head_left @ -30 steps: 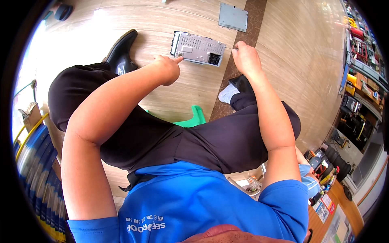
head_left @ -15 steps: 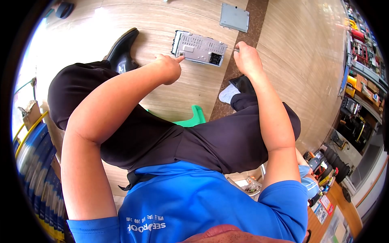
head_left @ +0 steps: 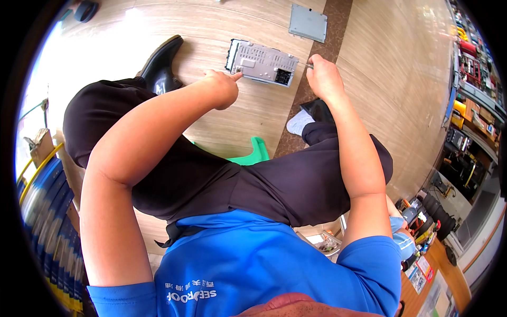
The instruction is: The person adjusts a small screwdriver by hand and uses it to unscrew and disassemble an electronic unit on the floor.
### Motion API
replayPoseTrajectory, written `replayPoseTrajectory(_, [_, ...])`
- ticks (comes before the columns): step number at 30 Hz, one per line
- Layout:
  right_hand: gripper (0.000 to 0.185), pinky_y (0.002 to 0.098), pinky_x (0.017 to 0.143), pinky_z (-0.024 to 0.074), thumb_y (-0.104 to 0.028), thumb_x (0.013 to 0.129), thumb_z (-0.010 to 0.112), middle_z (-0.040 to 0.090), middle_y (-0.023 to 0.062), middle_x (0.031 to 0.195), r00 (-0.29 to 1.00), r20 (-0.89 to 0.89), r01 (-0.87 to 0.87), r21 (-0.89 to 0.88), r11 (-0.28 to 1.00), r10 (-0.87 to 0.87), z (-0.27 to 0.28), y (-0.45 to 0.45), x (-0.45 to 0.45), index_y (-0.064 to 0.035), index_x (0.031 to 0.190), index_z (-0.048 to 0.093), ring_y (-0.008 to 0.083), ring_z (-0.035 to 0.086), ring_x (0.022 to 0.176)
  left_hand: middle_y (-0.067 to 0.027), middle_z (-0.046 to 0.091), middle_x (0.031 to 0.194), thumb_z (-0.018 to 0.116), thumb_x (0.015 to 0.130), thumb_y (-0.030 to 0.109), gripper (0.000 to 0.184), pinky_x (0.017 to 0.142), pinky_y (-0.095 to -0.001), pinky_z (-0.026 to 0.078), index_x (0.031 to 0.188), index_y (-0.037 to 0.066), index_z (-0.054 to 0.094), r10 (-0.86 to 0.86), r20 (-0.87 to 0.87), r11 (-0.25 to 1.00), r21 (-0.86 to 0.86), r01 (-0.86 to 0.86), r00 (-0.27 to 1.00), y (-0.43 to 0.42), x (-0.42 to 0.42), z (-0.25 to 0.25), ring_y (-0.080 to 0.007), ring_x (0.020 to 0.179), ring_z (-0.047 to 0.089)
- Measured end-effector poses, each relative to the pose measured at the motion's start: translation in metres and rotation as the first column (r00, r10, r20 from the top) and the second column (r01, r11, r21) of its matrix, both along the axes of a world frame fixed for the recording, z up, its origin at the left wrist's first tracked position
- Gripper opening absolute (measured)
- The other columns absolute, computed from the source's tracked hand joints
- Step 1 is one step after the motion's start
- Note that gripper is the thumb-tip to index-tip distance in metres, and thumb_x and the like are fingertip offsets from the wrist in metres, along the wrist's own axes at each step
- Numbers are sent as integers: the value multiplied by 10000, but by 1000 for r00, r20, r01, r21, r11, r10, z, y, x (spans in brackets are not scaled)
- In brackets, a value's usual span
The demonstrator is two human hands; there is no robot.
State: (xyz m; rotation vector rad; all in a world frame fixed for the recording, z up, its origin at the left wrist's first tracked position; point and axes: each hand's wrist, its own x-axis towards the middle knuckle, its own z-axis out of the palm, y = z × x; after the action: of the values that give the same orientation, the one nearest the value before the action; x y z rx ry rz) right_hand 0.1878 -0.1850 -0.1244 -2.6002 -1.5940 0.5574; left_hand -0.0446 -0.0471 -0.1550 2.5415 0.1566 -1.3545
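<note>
Reaching forward from a seated position, the person has both hands close to a metal box (head_left: 257, 61), which lies on the pale floor (head_left: 227, 124) ahead of the legs, its slotted face upward and a dark opening (head_left: 283, 77) in its near right corner. The left hand (head_left: 223, 90) is just beside the box at the near left corner; one finger is stretched out and its tip appears to touch the near edge, while whether the other fingers are together or apart I cannot tell. The right hand (head_left: 324, 76) is to the right of the box, its fingertips clamped together on a thin rod (head_left: 306, 64) that points toward the right end of the box; whether its tip touches there is too small to tell.

Beyond the box, to the far right and apart from it, a flat grey panel (head_left: 308, 22) lies partly over a dark brown strip (head_left: 330, 31) in the floor. A black boot (head_left: 162, 63) stands left of the box. Nearer than the box, to its right, is a foot in a pale sock (head_left: 299, 123). A green plastic piece (head_left: 257, 151) shows on the near side of the box, partly hidden by the dark trousers (head_left: 264, 190).
</note>
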Motion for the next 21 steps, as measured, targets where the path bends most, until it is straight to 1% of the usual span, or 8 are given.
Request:
replayPoseTrajectory(5, [178, 538, 852, 534, -110, 878, 584, 690, 298, 948, 999, -18, 40, -15, 999, -40, 4, 1, -3, 13, 1001, 620, 461, 674, 951, -30, 163, 1697, 713, 923, 327, 476, 937, -505, 525, 1328, 91, 632, 1, -6, 1000, -5, -1, 1000, 0, 0, -2, -315, 1271, 587])
replayPoseTrajectory(14, [208, 536, 867, 537, -135, 886, 599, 692, 299, 952, 998, -8, 57, -46, 997, -58, 4, 2, -2, 17, 1027, 622, 459, 676, 957, -28, 151, 1699, 713, 923, 328, 478, 942, -499, 524, 1329, 90, 630, -4, -20, 1000, -2, 4, 1000, 0, 2, 1, -310, 1273, 586])
replayPoseTrajectory(21, [212, 535, 862, 541, -138, 885, 607, 692, 301, 938, 999, -1, 47, -15, 999, -47, 3, 1, -2, 16, 1030, 626, 462, 678, 944, -28, 147, 1700, 704, 925, 315, 467, 945, -497, 523, 1327, 89, 630, 2, -11, 1000, 4, -2, 1000, -1, 1, -2, -311, 1268, 589])
